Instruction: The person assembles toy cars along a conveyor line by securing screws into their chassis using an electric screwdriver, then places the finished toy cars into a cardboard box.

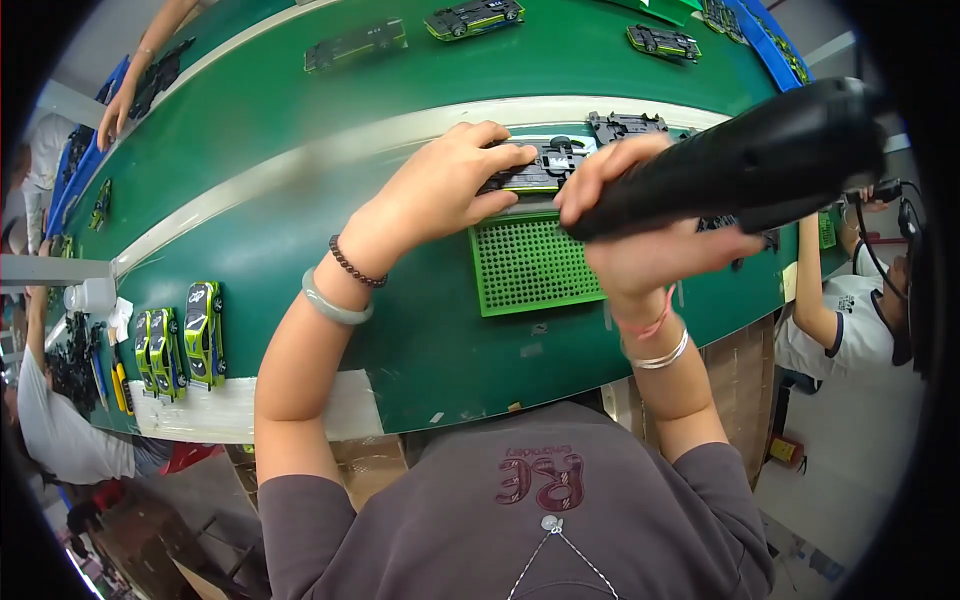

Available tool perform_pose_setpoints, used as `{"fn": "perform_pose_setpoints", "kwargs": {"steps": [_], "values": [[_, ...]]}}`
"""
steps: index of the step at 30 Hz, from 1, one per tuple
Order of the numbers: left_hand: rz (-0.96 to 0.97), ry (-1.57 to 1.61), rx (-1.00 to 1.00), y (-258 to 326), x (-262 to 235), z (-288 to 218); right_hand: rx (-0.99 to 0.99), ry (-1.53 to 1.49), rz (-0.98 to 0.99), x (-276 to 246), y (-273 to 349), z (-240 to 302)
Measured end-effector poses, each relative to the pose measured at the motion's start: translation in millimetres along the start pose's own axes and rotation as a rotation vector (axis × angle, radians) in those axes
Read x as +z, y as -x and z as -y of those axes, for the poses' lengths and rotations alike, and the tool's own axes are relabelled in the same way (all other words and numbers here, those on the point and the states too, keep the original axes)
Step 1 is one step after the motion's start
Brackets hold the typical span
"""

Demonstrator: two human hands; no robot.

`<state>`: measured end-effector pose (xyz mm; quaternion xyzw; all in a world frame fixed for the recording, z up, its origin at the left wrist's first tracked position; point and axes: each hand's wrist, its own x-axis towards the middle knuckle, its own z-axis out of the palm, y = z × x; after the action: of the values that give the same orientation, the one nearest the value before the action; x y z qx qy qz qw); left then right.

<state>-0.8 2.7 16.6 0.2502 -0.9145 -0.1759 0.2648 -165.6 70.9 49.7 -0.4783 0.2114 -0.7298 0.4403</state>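
Observation:
An upturned green toy car [530,178] with a black underside lies at the middle of the green work surface. My left hand [440,185] grips it from the left, fingers over the far side and thumb on the near side. A thick black electric screwdriver [755,155] is in my right hand [640,262], fingers wrapped around it. It slants across the car's right end, and its tip is hidden. Just nearer than the car sits a green perforated tray [542,304]. Beyond the car lies a loose black toy car chassis [627,126].
Finished-looking green toy cars [205,335] stand at the left by a yellow utility knife [122,388]. More upturned cars [474,17] lie on the far green belt [560,65], past a pale rail [400,122]. Co-workers' arms [150,55] reach in at both sides.

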Motion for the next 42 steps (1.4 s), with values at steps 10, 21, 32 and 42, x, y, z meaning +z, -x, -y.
{"fn": "perform_pose_setpoints", "kwargs": {"steps": [10,21,32,42], "values": [[0.015,0.021,-0.023,-0.7,-0.8,-1.4,0.193,0.08,0.0,-7.9,37.9,-20.5],[0.012,0.015,-0.025,-0.6,-1.2,-2.6,0.25,0.181,0.031,-3.3,45.3,-21.8],[0.016,0.004,-0.023,1.8,-2.1,-0.4,0.319,0.316,0.044,6.3,42.9,-18.0],[0.183,0.027,-0.178,10.5,-45.0,15.5,0.061,0.068,0.032,10.8,3.8,3.2]]}}
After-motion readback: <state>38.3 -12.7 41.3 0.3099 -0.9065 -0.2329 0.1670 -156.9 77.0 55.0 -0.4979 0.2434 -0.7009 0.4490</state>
